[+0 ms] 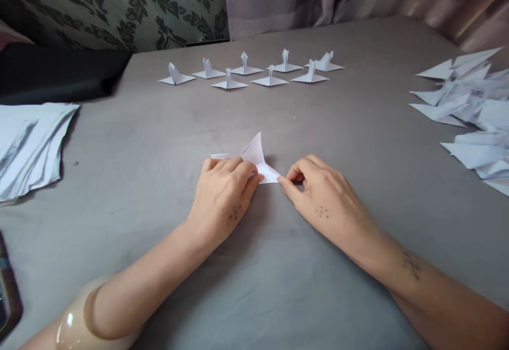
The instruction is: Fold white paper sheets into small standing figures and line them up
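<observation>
A partly folded white paper piece (256,160) lies on the grey cloth surface (358,122) in the middle of the view, one flap standing up. My left hand (222,193) lies over its left part, fingers curled and pressing it down. My right hand (318,193) pinches its right tip between thumb and forefinger. Both hands are closed on the paper.
Several finished folded paper figures (254,71) stand in two rows at the back. A stack of flat paper sheets (29,146) lies at the left edge. A heap of folded paper triangles (469,111) lies at the right. A black cushion (59,71) and curtains sit behind.
</observation>
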`<state>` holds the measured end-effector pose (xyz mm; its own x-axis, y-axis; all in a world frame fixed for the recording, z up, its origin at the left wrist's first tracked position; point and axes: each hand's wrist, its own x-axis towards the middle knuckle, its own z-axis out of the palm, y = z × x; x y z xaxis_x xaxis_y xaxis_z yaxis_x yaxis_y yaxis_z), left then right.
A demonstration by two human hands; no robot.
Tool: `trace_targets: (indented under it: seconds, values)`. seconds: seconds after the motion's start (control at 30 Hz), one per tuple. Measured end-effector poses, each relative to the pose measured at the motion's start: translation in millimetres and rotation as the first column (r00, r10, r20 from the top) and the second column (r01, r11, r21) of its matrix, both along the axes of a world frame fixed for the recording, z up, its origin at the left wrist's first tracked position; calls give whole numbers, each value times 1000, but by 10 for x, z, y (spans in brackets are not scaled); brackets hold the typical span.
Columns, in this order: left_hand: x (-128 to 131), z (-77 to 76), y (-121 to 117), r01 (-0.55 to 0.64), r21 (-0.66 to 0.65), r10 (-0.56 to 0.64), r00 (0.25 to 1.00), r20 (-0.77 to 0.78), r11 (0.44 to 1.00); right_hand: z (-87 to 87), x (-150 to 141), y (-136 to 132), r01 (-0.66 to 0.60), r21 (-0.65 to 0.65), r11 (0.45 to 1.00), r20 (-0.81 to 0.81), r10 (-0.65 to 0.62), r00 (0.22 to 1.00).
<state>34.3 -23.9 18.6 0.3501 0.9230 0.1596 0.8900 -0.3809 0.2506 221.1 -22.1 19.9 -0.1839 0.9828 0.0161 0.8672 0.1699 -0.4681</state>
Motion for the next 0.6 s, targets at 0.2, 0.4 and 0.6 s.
trace_targets:
  seconds: [0.2, 0.4, 0.6]
  values:
    - [-16, -11, 18, 4, -10, -4, 1000, -5, 1000, 18, 148, 137, 38, -151, 988, -113, -56, 992]
    - [-22, -31, 13, 2, -6, -2, 1000, 13, 1000, 54, 216, 184, 80, -295, 952, -215, -147, 966]
    - [-26, -32, 16, 14, 3, -14, 1000, 16, 1000, 7, 37, 118, 155, -125, 980, -120, -170, 978]
